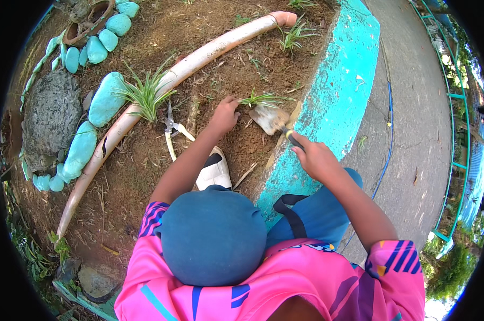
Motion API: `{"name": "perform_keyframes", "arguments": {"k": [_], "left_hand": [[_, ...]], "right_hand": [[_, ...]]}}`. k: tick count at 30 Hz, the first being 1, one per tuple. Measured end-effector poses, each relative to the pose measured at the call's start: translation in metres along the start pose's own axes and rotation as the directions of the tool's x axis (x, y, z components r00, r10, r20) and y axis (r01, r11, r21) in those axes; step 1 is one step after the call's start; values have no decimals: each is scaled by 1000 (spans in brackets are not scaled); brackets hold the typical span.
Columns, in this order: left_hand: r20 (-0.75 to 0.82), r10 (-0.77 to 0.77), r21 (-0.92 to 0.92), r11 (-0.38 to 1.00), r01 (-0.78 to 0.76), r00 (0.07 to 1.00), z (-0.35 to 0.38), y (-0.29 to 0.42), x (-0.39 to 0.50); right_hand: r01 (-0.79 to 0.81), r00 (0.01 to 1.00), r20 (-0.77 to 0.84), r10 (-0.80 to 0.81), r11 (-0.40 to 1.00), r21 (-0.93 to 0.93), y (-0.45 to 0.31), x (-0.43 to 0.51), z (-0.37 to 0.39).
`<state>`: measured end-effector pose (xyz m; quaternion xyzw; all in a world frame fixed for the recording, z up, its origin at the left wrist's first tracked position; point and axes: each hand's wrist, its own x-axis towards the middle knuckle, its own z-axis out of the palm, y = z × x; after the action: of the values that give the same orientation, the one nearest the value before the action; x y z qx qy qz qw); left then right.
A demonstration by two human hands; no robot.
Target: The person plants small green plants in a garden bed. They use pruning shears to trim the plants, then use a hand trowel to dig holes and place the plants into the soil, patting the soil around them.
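My left hand (pixel 225 115) has its fingers closed around the base of a small spider plant (pixel 262 98), whose striped leaves point toward the turquoise curb. In my right hand (pixel 316 158) is the dark handle of a garden trowel (pixel 270 119) with a yellow band. Its soil-smeared metal blade lies at the bed's edge, just below the plant's leaves. Whether the blade touches the plant I cannot tell. Pruning shears (pixel 171 128) with pale handles rest on the soil left of my left forearm, their handles partly hidden by it.
A turquoise concrete curb (pixel 326 96) borders the soil bed on the right. A long pale pipe (pixel 209 52) curves across the bed. Beside it grow a larger spider plant (pixel 147 94) and another clump (pixel 292 38). Turquoise stones (pixel 107 98) ring a grey rock (pixel 51 120). My shoe (pixel 216 172) stands on the soil.
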<state>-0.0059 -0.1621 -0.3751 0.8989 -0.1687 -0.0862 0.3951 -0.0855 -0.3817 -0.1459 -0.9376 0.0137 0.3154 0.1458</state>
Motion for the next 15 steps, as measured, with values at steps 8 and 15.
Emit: {"name": "perform_keyframes", "arguments": {"k": [8,15], "left_hand": [[-31,1,-8,1000,-1,1000,-7,2,0],[8,14,42,999,-14,1000,3,7,26]], "right_hand": [[38,999,-26,-38,999,3,5,-19,-67],[54,997,64,-51,998,-39,10,11,-42]]}}
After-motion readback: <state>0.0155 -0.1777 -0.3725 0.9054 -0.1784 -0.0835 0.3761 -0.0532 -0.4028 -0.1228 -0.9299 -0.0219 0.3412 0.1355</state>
